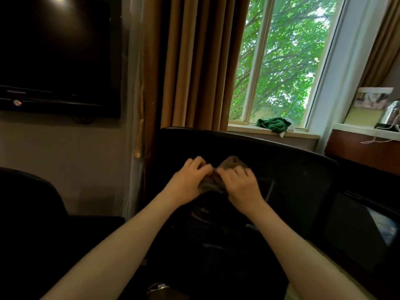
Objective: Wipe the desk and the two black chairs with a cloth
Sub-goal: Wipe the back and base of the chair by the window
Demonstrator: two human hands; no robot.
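Cloth [211, 183] (brownish) gripped by left hand [187, 180] and right hand [242, 187], before chair [298, 167].

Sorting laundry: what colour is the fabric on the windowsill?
The fabric is dark green; head view.

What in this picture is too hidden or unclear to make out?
Head view: the cloth is mostly covered by the left hand and right hand; its shape is unclear.
Head view: the black chair has its seat lost in shadow behind the arms.
Head view: the second chair is cut by the left edge.
Head view: the box at right is blurred.
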